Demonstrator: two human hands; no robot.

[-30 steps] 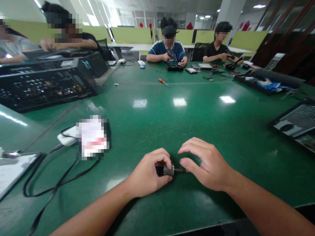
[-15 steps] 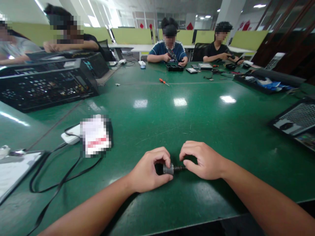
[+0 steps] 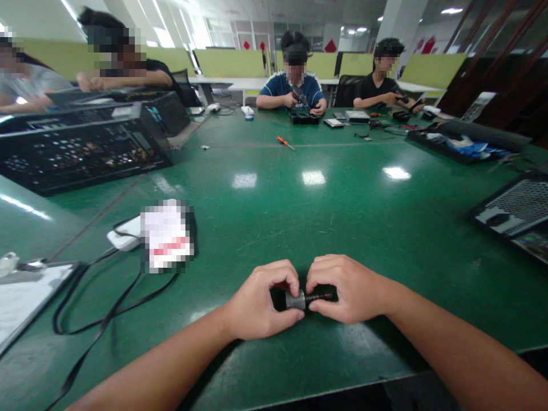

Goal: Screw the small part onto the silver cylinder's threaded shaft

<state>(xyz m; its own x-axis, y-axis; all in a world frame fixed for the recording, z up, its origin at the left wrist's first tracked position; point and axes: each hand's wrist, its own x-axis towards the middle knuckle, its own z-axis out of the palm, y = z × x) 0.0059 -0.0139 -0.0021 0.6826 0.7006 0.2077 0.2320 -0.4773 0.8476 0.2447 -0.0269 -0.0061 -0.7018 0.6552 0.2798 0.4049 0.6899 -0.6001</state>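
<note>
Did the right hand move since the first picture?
Yes. Judged against the orange screwdriver, the right hand's fingertips have come nearer the person and slightly left, closer to the metal part.

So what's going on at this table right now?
A person's left hand has its thumb and fingers around a grey metal cylinder at the green table. The right hand curls around the dark, slim shaft sticking out of it; whether its fingertips touch is hard to tell. Farther back lies an orange screwdriver, and a co-worker holds a dark tool.
</note>
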